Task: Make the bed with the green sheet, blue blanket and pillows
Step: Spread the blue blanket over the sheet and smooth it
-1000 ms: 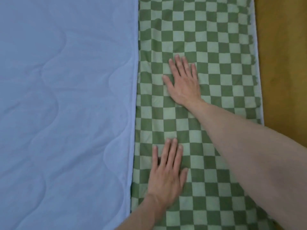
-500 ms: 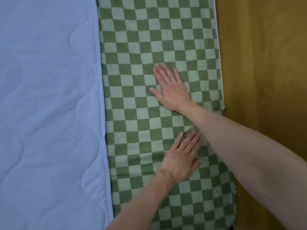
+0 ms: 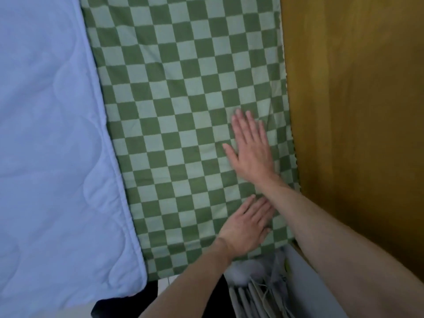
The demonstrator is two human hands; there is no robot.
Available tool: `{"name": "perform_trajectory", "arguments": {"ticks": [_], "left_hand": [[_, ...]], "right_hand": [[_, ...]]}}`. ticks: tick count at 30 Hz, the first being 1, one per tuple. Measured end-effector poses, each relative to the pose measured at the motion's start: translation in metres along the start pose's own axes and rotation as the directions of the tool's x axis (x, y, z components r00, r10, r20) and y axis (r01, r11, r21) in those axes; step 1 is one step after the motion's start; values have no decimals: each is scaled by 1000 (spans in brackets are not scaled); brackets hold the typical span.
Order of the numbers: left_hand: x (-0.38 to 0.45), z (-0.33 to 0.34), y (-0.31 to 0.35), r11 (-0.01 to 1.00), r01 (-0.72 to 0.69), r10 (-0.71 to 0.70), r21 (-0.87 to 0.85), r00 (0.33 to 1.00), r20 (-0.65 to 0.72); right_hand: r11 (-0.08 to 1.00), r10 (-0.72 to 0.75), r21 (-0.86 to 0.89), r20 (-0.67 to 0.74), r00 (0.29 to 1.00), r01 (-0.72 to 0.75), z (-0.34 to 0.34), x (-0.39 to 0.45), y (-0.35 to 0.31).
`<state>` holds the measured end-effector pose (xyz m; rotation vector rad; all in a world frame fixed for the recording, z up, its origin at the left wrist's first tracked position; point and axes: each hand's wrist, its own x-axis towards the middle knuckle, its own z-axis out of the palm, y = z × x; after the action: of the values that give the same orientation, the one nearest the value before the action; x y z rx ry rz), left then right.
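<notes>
— Where does everything lie, from the left across?

— On the left is the pale blue quilted blanket [image 3: 50, 157], its bound edge running near to far. Right of it, the green-and-pale checked cotton sheet [image 3: 174, 106] shows as a long strip with the same near-to-far axis. Right of that stands the mustard-brown wooden panel [image 3: 355, 111], which the sheet's right edge meets.

— And your hands?

— Both are flat on the sheet, toward its right side. My left hand [image 3: 246, 228] is the nearer one, close to the sheet's near end, fingers [image 3: 259, 210] straight, lying close together and angled to the far right. My right hand [image 3: 252, 152] lies just beyond it, fingers straight and slightly spread, pointing away from me. Neither grips anything; both palms press the cloth.

— So which way does the work lie?

— Off my right fingertips, I judge. A few creases sit in the sheet just right of them, beside the panel. The right hand is the closer one, so a sweep toward the far right would suit it, while my left pins the near end.

— Any pillows?

— None in view. Pale folded things [image 3: 254, 292] lie off the near end; I cannot tell what they are.
</notes>
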<state>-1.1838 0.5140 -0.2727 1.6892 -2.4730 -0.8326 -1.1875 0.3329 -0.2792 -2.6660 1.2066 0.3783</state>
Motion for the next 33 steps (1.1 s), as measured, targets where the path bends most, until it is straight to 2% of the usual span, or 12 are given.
{"name": "perform_trajectory", "arguments": {"ticks": [4, 8, 11, 13, 16, 19, 21, 22, 24, 25, 28, 33], "left_hand": [[-84, 12, 5, 991, 118, -122, -65, 991, -53], [-161, 37, -4, 812, 570, -575, -123, 818, -2], [-164, 67, 26, 939, 328, -309, -104, 937, 164], [-152, 74, 36, 990, 119, -105, -73, 979, 177], [-151, 57, 34, 993, -16, 36, -118, 985, 171], [-192, 25, 21, 961, 159, -163, -226, 987, 2], [-224, 22, 3, 823, 496, -539, -275, 836, -103], [-242, 22, -7, 663, 687, -737, -298, 668, -101], [-281, 20, -26, 288, 882, -944, -373, 326, 43], [-293, 21, -31, 216, 901, -946, -376, 289, 149], [-316, 30, -12, 490, 816, -748, -307, 574, 332], [-347, 6, -24, 637, 500, -497, -587, 848, 183]], "right_hand": [[890, 427, 152, 51, 903, -430, -10, -47, 15], [983, 31, 182, -9, 999, -29, 12, -98, -39], [955, 248, 138, 111, 962, -262, 43, -164, -28], [786, 558, 227, 137, 818, -574, 53, -203, -12], [655, 677, 317, 158, 719, -686, 54, -233, -27], [788, 520, 322, 111, 847, -525, 43, -229, -78], [958, 155, 212, 177, 972, -191, 45, -236, -96], [990, 30, 127, 248, 968, -64, 48, -243, -99], [996, 52, 54, 338, 940, -75, 42, -249, -107], [986, 131, 51, 348, 928, -158, 35, -246, -115], [954, 234, 113, 294, 927, -277, 7, -226, -172], [895, -316, 347, 49, 948, 280, -37, -135, -320]]}}
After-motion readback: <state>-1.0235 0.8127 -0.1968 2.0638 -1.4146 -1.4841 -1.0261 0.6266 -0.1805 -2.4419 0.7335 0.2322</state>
